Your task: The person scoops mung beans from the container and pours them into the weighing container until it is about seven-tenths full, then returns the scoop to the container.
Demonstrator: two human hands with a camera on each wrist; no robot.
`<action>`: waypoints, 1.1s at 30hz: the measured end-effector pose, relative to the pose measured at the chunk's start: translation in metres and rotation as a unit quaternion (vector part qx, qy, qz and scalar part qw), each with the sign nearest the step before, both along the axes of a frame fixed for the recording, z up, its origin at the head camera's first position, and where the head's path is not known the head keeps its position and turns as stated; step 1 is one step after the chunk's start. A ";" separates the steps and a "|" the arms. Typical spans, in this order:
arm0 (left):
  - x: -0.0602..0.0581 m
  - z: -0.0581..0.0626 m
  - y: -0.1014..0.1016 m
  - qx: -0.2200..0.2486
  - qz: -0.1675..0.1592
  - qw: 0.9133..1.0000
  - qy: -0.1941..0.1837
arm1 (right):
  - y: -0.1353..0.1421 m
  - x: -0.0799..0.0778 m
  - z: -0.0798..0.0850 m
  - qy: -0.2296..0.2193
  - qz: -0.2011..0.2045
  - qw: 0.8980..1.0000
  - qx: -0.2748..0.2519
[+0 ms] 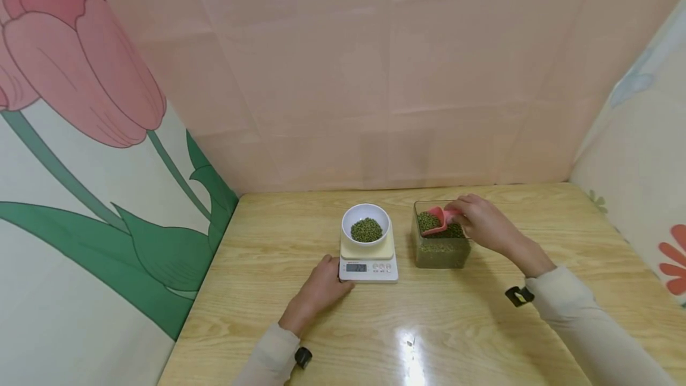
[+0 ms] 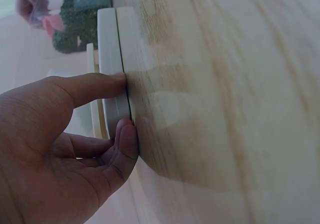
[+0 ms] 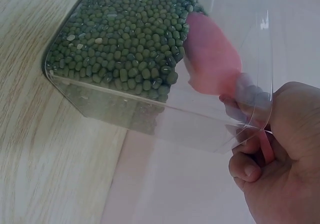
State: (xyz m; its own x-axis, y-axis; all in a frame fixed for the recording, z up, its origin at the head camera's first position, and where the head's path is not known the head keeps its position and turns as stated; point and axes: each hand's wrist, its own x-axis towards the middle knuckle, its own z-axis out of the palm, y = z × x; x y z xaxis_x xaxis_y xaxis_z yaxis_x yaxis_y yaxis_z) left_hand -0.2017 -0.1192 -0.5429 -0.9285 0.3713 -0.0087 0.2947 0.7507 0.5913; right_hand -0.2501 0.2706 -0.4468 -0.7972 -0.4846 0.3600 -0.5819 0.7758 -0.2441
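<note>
A white kitchen scale (image 1: 370,273) with a lit display carries a white bowl (image 1: 349,217) holding green mung beans (image 1: 367,230). My left hand (image 1: 320,289) holds the scale's front left corner, thumb and fingers against its edges, as the left wrist view shows. To the right stands a clear square container (image 1: 442,256) of mung beans (image 3: 125,44). My right hand (image 1: 489,226) grips the handle of a pink-red scoop (image 3: 215,56) over the container's right rim. The scoop's head is inside the container, at the beans; how full it is cannot be told.
The wood-grain table (image 1: 257,243) meets a pink backdrop (image 1: 321,106) behind the scale and container. A wall with painted tulips (image 1: 86,64) borders the left side. A flower-patterned wall (image 1: 643,165) stands at the right. Light glares on the table's front.
</note>
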 end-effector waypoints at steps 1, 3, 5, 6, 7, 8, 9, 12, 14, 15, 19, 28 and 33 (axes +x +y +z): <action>0.000 0.000 0.000 0.001 -0.002 1.000 0.002 | 0.001 0.000 0.000 0.001 0.000 1.000 -0.001; 0.000 -0.001 0.000 0.001 -0.003 1.000 0.005 | 0.001 0.000 0.000 0.001 -0.001 1.000 -0.001; 0.000 -0.001 0.000 0.001 -0.003 1.000 0.006 | 0.002 0.000 0.000 0.002 -0.002 1.000 -0.003; 0.000 -0.001 0.000 0.001 -0.003 1.000 0.007 | 0.003 0.001 0.000 0.001 -0.004 1.000 -0.004; -0.001 -0.001 0.000 0.001 -0.003 1.000 0.007 | 0.003 0.001 0.000 0.000 -0.005 1.000 -0.007; 0.000 -0.001 0.000 0.000 -0.002 1.000 0.005 | 0.003 0.001 0.000 -0.001 -0.006 1.000 -0.008; 0.000 -0.001 0.000 0.000 -0.001 1.000 0.004 | 0.004 0.001 -0.001 -0.001 -0.007 1.000 -0.010; 0.000 0.000 0.000 -0.002 0.000 1.000 0.002 | 0.005 0.001 -0.003 0.000 -0.010 1.000 -0.016; 0.001 0.000 0.000 -0.002 0.000 1.000 0.002 | 0.006 0.001 -0.004 0.001 -0.012 1.000 -0.019; 0.001 0.000 0.000 -0.003 0.000 1.000 0.002 | 0.007 0.002 -0.004 0.001 -0.013 1.000 -0.022; 0.001 0.000 0.000 -0.005 0.000 1.000 0.003 | 0.008 0.003 -0.005 -0.004 -0.018 0.999 -0.029; -0.001 -0.002 0.000 -0.003 -0.002 1.000 0.006 | 0.011 0.005 -0.007 -0.006 -0.026 0.999 -0.044; 0.000 -0.002 0.000 0.000 -0.002 1.000 0.006 | 0.013 0.006 -0.010 0.006 -0.026 0.998 -0.056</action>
